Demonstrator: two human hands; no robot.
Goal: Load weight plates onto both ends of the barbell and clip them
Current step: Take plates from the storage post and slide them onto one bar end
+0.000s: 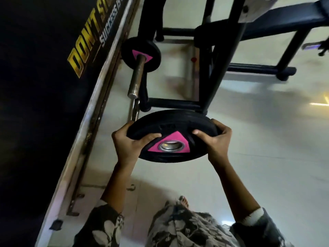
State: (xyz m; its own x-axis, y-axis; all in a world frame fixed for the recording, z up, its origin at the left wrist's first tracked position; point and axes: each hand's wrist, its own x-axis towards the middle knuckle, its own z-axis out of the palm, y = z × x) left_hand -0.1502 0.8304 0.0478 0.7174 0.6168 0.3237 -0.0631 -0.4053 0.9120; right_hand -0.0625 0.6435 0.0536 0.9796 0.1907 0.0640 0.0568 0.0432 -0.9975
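Two black round rubber weight plates with pink triangle labels showing: one (141, 54) sitting on steel barbell sleeve (136, 79), one (171, 136) being held in air just short of bar end. Two hands gripping held plate: left hand (130, 144) and right hand (214, 139), fingers clamping opposite rims, thumbs lying on face. Black wall banner (44, 72) reading "DON'T ST…", "SUCCESS IS…", rest cut off.

I hold the loose plate (171, 135) between my hands: my left hand (129, 142) on its left edge, my right hand (216, 140) on its right. Beyond this plate the barbell's sleeve (137, 77) points toward me, with a loaded plate (140, 54) farther up it. The rack (210, 68) stands right of the sleeve, the wall banner (44, 77) left of it.
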